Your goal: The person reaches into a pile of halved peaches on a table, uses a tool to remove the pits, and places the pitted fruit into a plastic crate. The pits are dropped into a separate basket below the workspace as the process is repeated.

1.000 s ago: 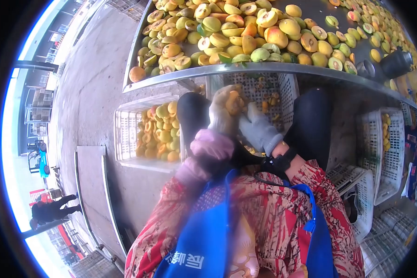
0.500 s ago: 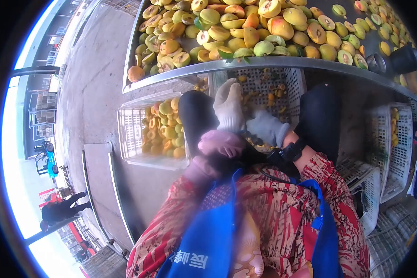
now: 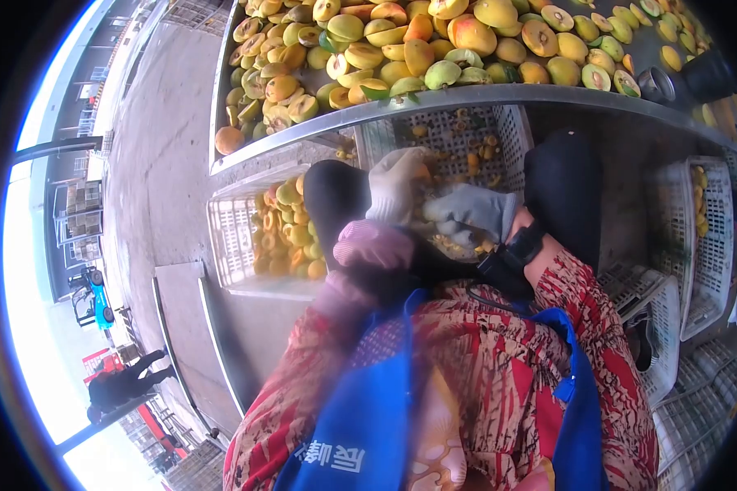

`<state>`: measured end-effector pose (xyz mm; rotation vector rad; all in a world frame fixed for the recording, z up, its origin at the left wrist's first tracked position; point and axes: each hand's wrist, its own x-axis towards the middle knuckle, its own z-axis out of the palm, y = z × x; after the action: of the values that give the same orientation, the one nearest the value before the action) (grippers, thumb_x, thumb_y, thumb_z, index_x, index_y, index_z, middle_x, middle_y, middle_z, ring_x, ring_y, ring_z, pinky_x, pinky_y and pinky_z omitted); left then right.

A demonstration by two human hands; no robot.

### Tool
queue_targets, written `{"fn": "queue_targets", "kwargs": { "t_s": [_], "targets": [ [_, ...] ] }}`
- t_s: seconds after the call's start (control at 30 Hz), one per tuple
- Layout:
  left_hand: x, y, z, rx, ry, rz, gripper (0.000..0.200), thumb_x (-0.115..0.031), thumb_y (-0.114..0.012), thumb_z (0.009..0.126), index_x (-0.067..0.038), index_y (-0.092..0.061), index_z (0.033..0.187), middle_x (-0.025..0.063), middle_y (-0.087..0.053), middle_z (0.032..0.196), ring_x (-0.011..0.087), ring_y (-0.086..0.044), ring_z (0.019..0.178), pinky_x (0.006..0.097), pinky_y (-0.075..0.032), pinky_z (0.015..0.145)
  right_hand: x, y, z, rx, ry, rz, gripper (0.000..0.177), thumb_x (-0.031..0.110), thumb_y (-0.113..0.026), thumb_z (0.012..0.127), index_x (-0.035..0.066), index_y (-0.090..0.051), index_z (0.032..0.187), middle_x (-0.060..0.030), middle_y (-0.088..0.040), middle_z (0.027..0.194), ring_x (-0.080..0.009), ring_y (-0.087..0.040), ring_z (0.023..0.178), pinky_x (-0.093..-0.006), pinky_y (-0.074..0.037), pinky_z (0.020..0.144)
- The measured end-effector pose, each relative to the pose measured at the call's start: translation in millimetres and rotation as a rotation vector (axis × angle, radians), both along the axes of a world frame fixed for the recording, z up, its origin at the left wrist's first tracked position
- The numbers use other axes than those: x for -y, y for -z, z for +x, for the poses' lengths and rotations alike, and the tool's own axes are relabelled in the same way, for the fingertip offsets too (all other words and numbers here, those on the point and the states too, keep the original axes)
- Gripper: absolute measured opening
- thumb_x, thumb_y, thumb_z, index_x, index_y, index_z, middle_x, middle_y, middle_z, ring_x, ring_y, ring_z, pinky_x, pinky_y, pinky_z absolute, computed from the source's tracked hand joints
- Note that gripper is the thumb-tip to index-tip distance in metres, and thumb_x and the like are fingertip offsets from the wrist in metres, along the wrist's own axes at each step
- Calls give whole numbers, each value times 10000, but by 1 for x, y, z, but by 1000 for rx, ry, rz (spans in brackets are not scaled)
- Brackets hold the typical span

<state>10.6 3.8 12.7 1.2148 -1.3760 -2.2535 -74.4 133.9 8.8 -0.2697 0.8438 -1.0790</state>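
My left hand (image 3: 391, 186), in a white glove with a pink striped cuff, is raised between my knees with its fingers curled. A hint of orange shows at its fingertips, but I cannot make out what it holds. Close beside it on the right, my right hand (image 3: 473, 214) wears a grey glove, its fingers bent in toward the left hand. Whatever lies in those fingers is hidden and blurred. Under both hands stands a plastic crate (image 3: 512, 135) with small fruit scraps (image 3: 481, 155) on its bottom. Above, halved yellow-orange peaches (image 3: 418, 57) cover a metal-rimmed table (image 3: 319, 124).
A white crate of peach halves (image 3: 229, 245) stands left of my knee. More white crates (image 3: 707, 278) are at the right. A dark cylinder (image 3: 704, 78) lies on the table's right side. Far left are a person in dark clothes (image 3: 123, 385) and a blue forklift (image 3: 94, 299).
My left hand's fingers, upright before, are now lower and curled toward the right hand. The right hand has shifted slightly upward. The whole view has tilted a little.
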Motion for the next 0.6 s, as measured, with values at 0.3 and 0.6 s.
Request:
{"fn": "queue_targets", "kwargs": {
  "t_s": [0.3, 0.6],
  "targets": [
    [0, -9, 7, -149, 191, 136, 207, -180, -570, 869, 1, -599, 964, 108, -598, 777, 172, -560, 653, 272, -474, 550, -15, -7, 2, 212, -38, -29, 111, 199, -531, 914, 146, -518, 818, 86, -350, 564, -14, -314, 409, -180, -244, 364],
    [-6, -30, 6, -230, -154, 336, 302, -289, -535, 904, -28, -572, 1049, 120, -620, 821, 225, -604, 665, 320, -501, 574, -12, -23, 18, 83, 87, -86, 34, 148, -513, 910, 154, -524, 878, 74, -350, 558, -27, -292, 389, -190, -207, 351]
  ]
}}
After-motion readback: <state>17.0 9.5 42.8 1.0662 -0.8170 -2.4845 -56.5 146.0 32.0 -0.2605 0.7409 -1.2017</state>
